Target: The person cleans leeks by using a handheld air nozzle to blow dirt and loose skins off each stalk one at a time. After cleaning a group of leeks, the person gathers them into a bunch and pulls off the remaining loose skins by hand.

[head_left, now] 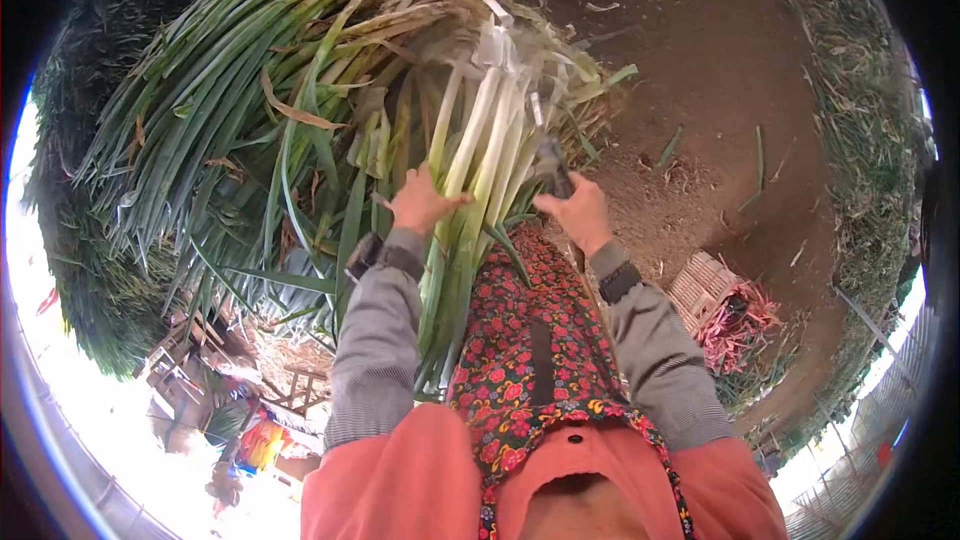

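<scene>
Several long green onions [470,155], white at the root end and green toward the body, lie across the front of the flowered apron. My left hand [422,204] is on their green part, its fingers partly closed round the stalks. To the right of the stalks, my right hand [578,210] is wrapped round the dark handle of a tool [548,152]. The tool's light, thin tip points up beside the white stalks. A pale blur surrounds the white root ends.
A big heap of green onions [220,100] fills the left. On the brown ground [720,70] lie loose leaves. A woven basket [703,285] with red strips stands at the right. More onions [860,120] line the right edge. Wooden stools [300,388] are at the lower left.
</scene>
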Demonstrator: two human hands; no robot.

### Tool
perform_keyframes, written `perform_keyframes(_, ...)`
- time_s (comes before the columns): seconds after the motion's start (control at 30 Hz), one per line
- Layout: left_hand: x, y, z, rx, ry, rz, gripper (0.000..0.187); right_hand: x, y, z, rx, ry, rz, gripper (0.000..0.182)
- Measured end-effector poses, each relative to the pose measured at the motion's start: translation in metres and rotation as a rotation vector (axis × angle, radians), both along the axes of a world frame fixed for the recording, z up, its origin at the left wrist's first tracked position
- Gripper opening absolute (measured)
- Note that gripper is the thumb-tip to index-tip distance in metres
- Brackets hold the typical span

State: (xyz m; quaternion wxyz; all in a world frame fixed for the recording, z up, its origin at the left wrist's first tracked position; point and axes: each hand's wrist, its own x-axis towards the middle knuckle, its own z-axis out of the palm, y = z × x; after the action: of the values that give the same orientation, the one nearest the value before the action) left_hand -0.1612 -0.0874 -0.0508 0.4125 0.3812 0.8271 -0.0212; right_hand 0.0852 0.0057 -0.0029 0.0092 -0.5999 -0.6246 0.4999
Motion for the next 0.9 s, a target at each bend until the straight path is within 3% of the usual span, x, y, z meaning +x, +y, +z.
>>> perform_keyframes(0.03, -0.011, 0.01, -0.01, -0.097, -0.046, 0.001, 0.1, 0.0, 0.005, -0.006, -0.035, 0.005, -0.083, 0.052)
perform_keyframes(0.13, -0.019, 0.006, -0.044, 0.05, -0.385, 0.164, 0.1, -0.004, 0.002, 0.014, -0.132, -0.062, 0.135, 0.051)
perform_keyframes(0.17, -0.006, -0.009, -0.055, 0.284, -0.498, 0.301, 0.094, -0.003, -0.005, 0.017, -0.09, -0.038, 0.173, 0.05)
perform_keyframes(0.3, 0.05, -0.034, -0.037, 0.386, -0.134, 0.084, 0.078, 0.025, -0.02, 0.006, -0.068, 0.043, -0.101, 0.055)
perform_keyframes(0.4, 0.086, -0.042, -0.002, 0.344, 0.021, -0.101, 0.075, 0.041, -0.046, 0.028, -0.012, -0.101, 0.095, 0.047)
perform_keyframes(0.53, 0.102, -0.057, 0.012, 0.273, 0.014, -0.122, 0.077, 0.052, -0.059, 0.05, -0.089, -0.009, -0.014, 0.049)
perform_keyframes(0.67, 0.111, -0.068, 0.006, 0.281, 0.015, -0.154, 0.078, 0.045, -0.062, 0.043, -0.023, -0.116, 0.188, 0.051)
perform_keyframes(0.77, 0.099, -0.061, -0.007, 0.228, 0.051, -0.173, 0.084, 0.04, -0.042, 0.006, -0.035, -0.039, -0.043, 0.059)
perform_keyframes(0.87, 0.088, -0.054, 0.0, 0.184, 0.074, -0.137, 0.091, 0.031, -0.034, 0.011, 0.156, -0.112, 0.076, 0.061)
perform_keyframes(0.9, 0.086, -0.059, 0.002, 0.187, 0.068, -0.108, 0.093, 0.029, -0.035, 0.029, 0.071, -0.096, 0.141, 0.064)
